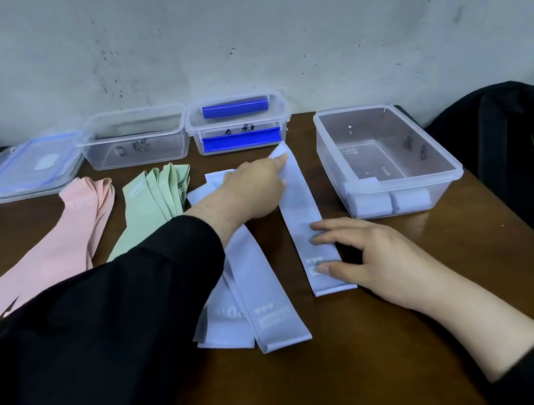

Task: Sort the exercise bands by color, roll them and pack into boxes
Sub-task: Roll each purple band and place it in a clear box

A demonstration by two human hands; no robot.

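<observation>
A single lavender band [300, 204] lies flat on the brown table, running away from me. My left hand [257, 190] reaches across and pinches its far end. My right hand [367, 256] presses straight fingers on its near end. More lavender bands [260, 307] lie in a loose pile to the left of it. Pink bands [67, 242] and green bands [151, 205] lie further left. The clear box at the right [442, 158] holds rolled lavender bands [386, 201] at its near wall. A box at the back [276, 110] holds rolled dark blue bands [236, 108].
A clear box with nothing in it [134, 135] stands at the back left of centre. Stacked lids [28, 168] lie beside it at the far left. A black bag [497, 133] rests off the table's right edge. The wall rises right behind the boxes.
</observation>
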